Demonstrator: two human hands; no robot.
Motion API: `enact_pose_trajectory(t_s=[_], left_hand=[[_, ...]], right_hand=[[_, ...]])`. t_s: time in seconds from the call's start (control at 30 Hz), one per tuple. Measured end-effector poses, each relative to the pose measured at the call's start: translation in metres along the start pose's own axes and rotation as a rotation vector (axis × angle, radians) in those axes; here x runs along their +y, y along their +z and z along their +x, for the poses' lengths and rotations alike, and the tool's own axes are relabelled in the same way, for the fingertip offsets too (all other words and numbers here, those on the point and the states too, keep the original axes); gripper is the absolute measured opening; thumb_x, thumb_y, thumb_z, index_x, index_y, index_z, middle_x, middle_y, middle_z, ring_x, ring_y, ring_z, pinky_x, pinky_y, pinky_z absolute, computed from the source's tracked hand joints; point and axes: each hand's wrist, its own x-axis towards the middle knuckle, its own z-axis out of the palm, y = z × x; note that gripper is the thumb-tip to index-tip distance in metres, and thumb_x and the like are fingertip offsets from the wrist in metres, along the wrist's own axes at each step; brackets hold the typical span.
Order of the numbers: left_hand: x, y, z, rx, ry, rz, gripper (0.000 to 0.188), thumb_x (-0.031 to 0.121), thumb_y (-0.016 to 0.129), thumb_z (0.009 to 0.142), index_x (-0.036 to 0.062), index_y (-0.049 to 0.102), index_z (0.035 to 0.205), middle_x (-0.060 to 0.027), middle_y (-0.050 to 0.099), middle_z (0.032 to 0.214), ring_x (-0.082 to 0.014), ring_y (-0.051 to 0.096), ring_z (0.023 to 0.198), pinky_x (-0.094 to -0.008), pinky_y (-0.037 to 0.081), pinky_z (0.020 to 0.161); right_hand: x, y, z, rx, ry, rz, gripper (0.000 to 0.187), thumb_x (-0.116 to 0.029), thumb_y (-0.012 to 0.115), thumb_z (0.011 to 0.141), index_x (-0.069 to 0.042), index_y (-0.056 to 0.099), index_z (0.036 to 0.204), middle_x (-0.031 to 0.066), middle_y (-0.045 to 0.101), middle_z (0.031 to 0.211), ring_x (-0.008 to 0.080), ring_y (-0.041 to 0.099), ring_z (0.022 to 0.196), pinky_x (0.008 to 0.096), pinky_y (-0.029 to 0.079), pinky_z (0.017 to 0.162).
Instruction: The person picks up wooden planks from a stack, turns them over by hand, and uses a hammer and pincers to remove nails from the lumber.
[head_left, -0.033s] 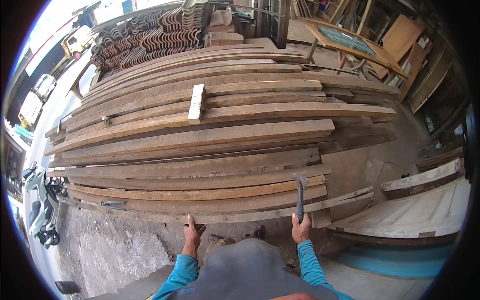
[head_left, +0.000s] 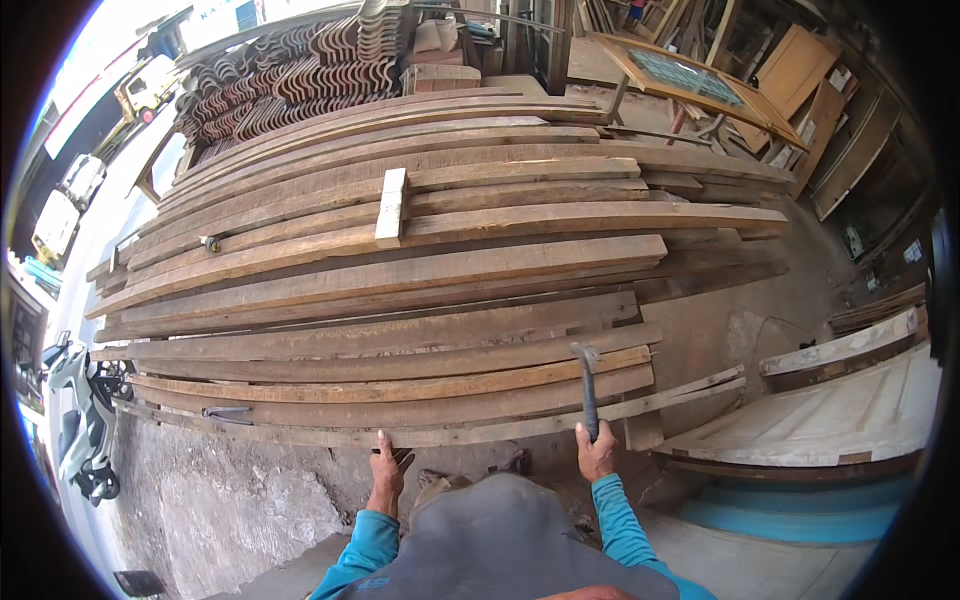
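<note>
A claw hammer (head_left: 589, 385) stands up from my right hand (head_left: 596, 453), whose fingers are wrapped round the dark handle. Its metal head is over the near boards. My left hand (head_left: 386, 470) is at the front edge of a long, thin wooden strip (head_left: 480, 434), with the thumb on top and the other fingers partly hidden below. That strip lies along the near side of a wide spread of old wooden beams (head_left: 400, 270). Farther left, a pair of pincers (head_left: 226, 413) rests on the near boards.
A short white-painted block (head_left: 391, 208) lies across the beams, near a tape-like roll (head_left: 210, 243). Stacked roof tiles (head_left: 300, 85) stand behind. Pale door panels (head_left: 810, 410) lie to the right, a framed glass panel (head_left: 690, 80) at back right. A motorbike (head_left: 80, 420) is parked at left.
My right hand and the hammer have shifted slightly left and up, the hammer head now leaning a little more to the left. My left hand stays at the strip.
</note>
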Motion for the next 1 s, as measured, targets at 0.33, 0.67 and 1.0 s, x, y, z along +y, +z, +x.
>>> enact_pose_trajectory(t_s=[0.33, 0.67, 1.0], left_hand=[[0.018, -0.071, -0.001, -0.308, -0.175, 0.101, 0.085, 0.063, 0.065, 0.09, -0.0148, 0.058, 0.125, -0.0241, 0.064, 0.125, -0.0317, 0.063, 0.117, -0.0445, 0.054, 0.098], [-0.04, -0.252, 0.04, 0.188, -0.226, -0.346, 0.039, 0.037, 0.064, 0.099, -0.0009, 0.057, 0.098, -0.0092, 0.064, 0.087, -0.0175, 0.061, 0.067, -0.0299, 0.053, 0.057], [0.047, -0.313, 0.069, 0.461, -0.132, -0.541, 0.07, 0.048, 0.054, 0.101, -0.008, 0.041, 0.142, -0.0319, 0.055, 0.136, -0.0391, 0.061, 0.121, -0.0473, 0.054, 0.1]], right_hand=[[-0.105, 0.139, -0.097, -0.345, -0.162, -0.112, 0.038, -0.035, 0.067, 0.094, 0.002, 0.059, 0.094, 0.022, 0.064, 0.08, 0.04, 0.062, 0.074, 0.0488, 0.047, 0.07], [-0.06, 0.199, -0.109, -0.531, -0.078, -0.198, 0.051, -0.03, 0.056, 0.101, 0.017, 0.053, 0.121, 0.0354, 0.062, 0.11, 0.0486, 0.06, 0.103, 0.0486, 0.046, 0.09], [-0.042, 0.217, -0.115, -0.334, -0.104, -0.31, 0.048, -0.033, 0.058, 0.101, 0.014, 0.059, 0.112, 0.0339, 0.063, 0.097, 0.0501, 0.06, 0.089, 0.0508, 0.047, 0.08]])
